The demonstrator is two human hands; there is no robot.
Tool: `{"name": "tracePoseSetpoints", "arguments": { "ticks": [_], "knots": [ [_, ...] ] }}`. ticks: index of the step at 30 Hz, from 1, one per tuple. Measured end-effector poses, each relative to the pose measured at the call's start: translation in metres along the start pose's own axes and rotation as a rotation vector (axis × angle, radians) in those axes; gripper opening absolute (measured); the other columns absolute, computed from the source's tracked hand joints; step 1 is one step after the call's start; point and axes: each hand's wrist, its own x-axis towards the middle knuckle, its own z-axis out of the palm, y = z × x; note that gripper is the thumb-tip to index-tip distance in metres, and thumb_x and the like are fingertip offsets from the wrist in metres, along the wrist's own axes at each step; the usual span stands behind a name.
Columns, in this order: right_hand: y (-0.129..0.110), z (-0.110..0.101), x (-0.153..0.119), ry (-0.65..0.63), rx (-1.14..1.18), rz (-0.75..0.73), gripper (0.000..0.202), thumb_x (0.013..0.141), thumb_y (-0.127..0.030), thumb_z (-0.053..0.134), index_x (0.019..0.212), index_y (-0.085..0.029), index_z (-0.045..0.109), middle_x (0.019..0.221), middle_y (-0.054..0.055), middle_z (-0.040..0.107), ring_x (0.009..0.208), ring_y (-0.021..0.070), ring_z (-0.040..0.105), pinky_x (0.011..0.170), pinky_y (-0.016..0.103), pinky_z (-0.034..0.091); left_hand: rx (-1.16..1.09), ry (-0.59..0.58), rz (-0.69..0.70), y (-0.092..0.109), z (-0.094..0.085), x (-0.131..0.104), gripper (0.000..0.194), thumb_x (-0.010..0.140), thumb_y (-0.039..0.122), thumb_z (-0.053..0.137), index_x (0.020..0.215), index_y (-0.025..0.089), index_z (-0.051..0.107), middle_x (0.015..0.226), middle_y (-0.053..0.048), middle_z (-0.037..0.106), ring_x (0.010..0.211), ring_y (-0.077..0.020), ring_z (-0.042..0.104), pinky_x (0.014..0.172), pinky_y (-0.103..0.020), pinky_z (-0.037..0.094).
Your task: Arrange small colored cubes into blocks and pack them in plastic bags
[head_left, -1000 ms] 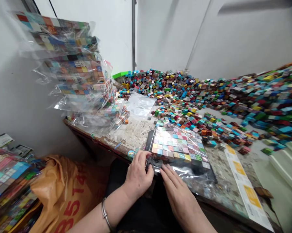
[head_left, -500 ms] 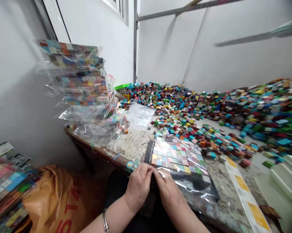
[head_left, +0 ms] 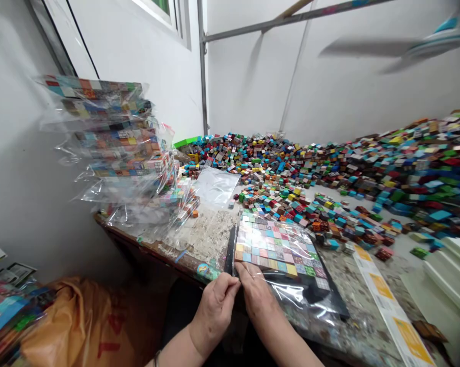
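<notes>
A clear plastic bag [head_left: 298,293] lies on the table with a grid of small coloured cubes [head_left: 277,244] inside it, on a black board [head_left: 230,252]. My left hand [head_left: 217,302] is closed in a pinch at the bag's near left corner; the bit of plastic between its fingertips is mostly hidden. Beside it, my right hand [head_left: 258,293] rests on the bag's near edge, fingers stretched out and lying flat just below the lowest row of cubes. Light glares off the plastic.
Bagged cube sets form a tall stack [head_left: 115,148] at the left. An empty clear bag [head_left: 216,186] lies behind the work. Loose cubes [head_left: 291,168] are heaped along the wall. A label strip [head_left: 384,290] and pale trays [head_left: 451,275] are at right; an orange sack [head_left: 69,321] is lower left.
My right hand's fingers have moved from a pinch beside the left hand to lying flat on the bag. My left hand stays pinched, slightly lower. The view has shifted a little.
</notes>
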Motion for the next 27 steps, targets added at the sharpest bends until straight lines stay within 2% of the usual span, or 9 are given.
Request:
{"name": "tracePoseSetpoints", "arguments": {
  "ticks": [6, 10, 13, 16, 19, 24, 27],
  "knots": [
    [-0.009, -0.005, 0.013, -0.117, -0.009, 0.111, 0.039, 0.078, -0.004, 0.04, 0.115, -0.012, 0.051, 0.11, 0.013, 0.059, 0.104, 0.0202, 0.053, 0.089, 0.033, 0.047, -0.008, -0.02, -0.039, -0.003, -0.001, -0.004, 0.015, 0.088, 0.022, 0.04, 0.082, 0.018, 0.053, 0.066, 0.002, 0.051, 0.06, -0.0093, 0.051, 0.057, -0.019, 0.04],
    [-0.011, -0.003, 0.018, -0.117, -0.025, 0.163, 0.036, 0.077, -0.004, 0.042, 0.11, -0.012, 0.055, 0.107, 0.013, 0.06, 0.101, 0.021, 0.054, 0.087, 0.032, 0.048, -0.028, -0.038, -0.091, -0.004, -0.001, -0.006, 0.015, 0.089, 0.024, 0.039, 0.083, 0.018, 0.052, 0.063, 0.004, 0.046, 0.057, -0.0085, 0.047, 0.056, -0.019, 0.038],
    [-0.013, 0.005, 0.013, -0.086, -0.077, 0.184, 0.041, 0.077, -0.003, 0.039, 0.115, -0.012, 0.053, 0.112, 0.014, 0.059, 0.106, 0.0223, 0.053, 0.09, 0.035, 0.047, -0.05, -0.034, -0.134, -0.004, -0.001, -0.007, 0.016, 0.089, 0.026, 0.039, 0.083, 0.018, 0.052, 0.062, 0.004, 0.045, 0.056, -0.0084, 0.046, 0.055, -0.019, 0.037],
    [-0.014, 0.011, 0.001, -0.008, -0.224, 0.103, 0.045, 0.077, -0.001, 0.038, 0.12, -0.009, 0.05, 0.118, 0.015, 0.057, 0.109, 0.0236, 0.053, 0.09, 0.036, 0.047, -0.073, -0.033, -0.209, -0.004, -0.001, -0.006, 0.017, 0.089, 0.029, 0.039, 0.086, 0.019, 0.052, 0.06, 0.005, 0.046, 0.053, -0.0086, 0.046, 0.053, -0.019, 0.037],
    [-0.014, 0.01, -0.008, -0.009, -0.316, -0.02, 0.047, 0.076, -0.001, 0.039, 0.122, -0.008, 0.049, 0.119, 0.014, 0.057, 0.109, 0.0231, 0.053, 0.09, 0.034, 0.048, -0.078, -0.019, -0.27, -0.003, -0.002, -0.005, 0.017, 0.089, 0.031, 0.038, 0.09, 0.019, 0.051, 0.06, 0.004, 0.048, 0.052, -0.0092, 0.047, 0.052, -0.019, 0.038],
    [-0.013, 0.006, -0.007, -0.081, -0.323, -0.013, 0.048, 0.074, 0.0, 0.041, 0.121, -0.004, 0.05, 0.12, 0.016, 0.057, 0.109, 0.0235, 0.054, 0.09, 0.033, 0.049, -0.02, -0.037, -0.193, -0.004, -0.006, -0.003, 0.019, 0.09, 0.029, 0.036, 0.086, 0.02, 0.052, 0.064, 0.002, 0.05, 0.056, -0.0104, 0.049, 0.056, -0.021, 0.04],
    [-0.014, 0.005, -0.008, -0.123, -0.268, -0.001, 0.05, 0.073, 0.002, 0.041, 0.122, -0.006, 0.05, 0.123, 0.015, 0.054, 0.113, 0.024, 0.051, 0.093, 0.036, 0.046, 0.021, -0.076, -0.155, -0.007, -0.01, -0.001, 0.019, 0.09, 0.028, 0.036, 0.085, 0.02, 0.052, 0.07, 0.0, 0.054, 0.062, -0.0119, 0.054, 0.061, -0.022, 0.043]
  ]
}}
